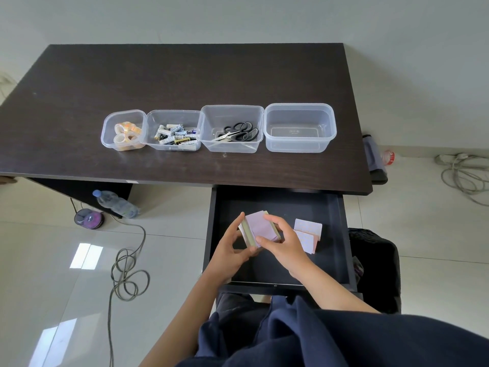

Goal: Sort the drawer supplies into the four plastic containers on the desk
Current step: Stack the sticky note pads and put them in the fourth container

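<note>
**A:** From the head camera, here is where you are. Both hands are down in the open drawer (277,234). Your left hand (232,247) has its fingers curled round the near-left edge of the stack of pink note pads (260,227), and your right hand (284,242) pinches the same stack from the right, thumb on top. So each grip is closed on that stack, and it sits slightly tilted, over the drawer floor.

**B:** What should you mind before you lift?

**A:** Square the stack first, I'd say. The top pad looks skewed against the ones beneath, so press the edges flush between both palms or the pads may fan out on the way up.

**B:** And where does it go?

**A:** On the worktop (105,75) the four tubs stand in a row: tape rolls (127,135) in the leftmost, batteries (176,135) next, scissors (239,132) in the third. The rightmost container (300,127) holds nothing, so that is the likely home for the pads.

**B:** Anything left behind?

**A:** Two loose pads (308,234) lie just right of your right hand, overlapping. You could gather them onto the stack now, or come back for them. Raise the load clear of the worktop's front edge before you move it forward.
</note>
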`<state>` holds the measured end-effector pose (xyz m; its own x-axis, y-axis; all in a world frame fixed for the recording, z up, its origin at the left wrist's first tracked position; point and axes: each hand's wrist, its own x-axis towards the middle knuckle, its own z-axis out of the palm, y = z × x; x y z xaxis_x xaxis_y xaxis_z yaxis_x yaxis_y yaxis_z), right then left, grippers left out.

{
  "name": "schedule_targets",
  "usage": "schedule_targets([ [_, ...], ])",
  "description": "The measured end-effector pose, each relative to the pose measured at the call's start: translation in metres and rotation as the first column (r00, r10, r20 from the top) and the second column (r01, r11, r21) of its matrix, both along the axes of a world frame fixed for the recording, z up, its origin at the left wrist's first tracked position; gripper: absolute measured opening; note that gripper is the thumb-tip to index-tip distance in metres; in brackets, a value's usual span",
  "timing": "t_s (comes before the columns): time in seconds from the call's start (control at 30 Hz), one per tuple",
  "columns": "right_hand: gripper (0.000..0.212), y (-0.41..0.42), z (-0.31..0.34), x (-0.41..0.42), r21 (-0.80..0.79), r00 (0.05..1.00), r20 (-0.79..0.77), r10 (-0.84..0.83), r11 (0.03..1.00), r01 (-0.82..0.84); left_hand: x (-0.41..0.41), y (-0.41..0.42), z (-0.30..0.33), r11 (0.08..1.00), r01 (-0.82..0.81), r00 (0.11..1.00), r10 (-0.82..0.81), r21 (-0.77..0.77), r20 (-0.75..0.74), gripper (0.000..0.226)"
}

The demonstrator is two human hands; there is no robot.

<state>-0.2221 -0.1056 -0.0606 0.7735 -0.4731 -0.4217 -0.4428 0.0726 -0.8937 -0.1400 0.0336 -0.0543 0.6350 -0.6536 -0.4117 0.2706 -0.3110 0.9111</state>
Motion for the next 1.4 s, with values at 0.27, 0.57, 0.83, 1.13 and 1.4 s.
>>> schedule_targets([
  [0.27,0.06,-0.002,-0.002,0.001,0.024,1.0,0.031,-0.004,1.0,0.003,0.004,-0.003,0.0,1.0,0.008,1.0,-0.009,0.022,0.024,0.084],
  [0.57,0.063,-0.002,-0.001,0.003,0.078,1.0,0.005,-0.001,0.997,0.001,0.008,-0.006,0.004,1.0,0.017,1.0,-0.017,0.013,0.023,0.085],
  [0.83,0.062,0.003,0.0,0.004,0.092,1.0,-0.011,0.007,0.996,-0.006,0.008,-0.003,0.008,0.998,0.043,0.997,-0.046,0.035,0.065,0.087],
  [1.13,0.057,0.004,-0.006,0.004,0.151,1.0,0.022,0.01,0.988,-0.014,0.005,0.001,0.021,0.999,0.008,0.999,-0.01,0.039,0.042,0.058],
  [1.4,0.048,0.003,-0.006,0.003,0.15,1.0,0.025,0.013,0.988,-0.016,0.003,-0.003,0.018,0.991,-0.071,0.995,0.063,0.115,0.072,0.046],
])
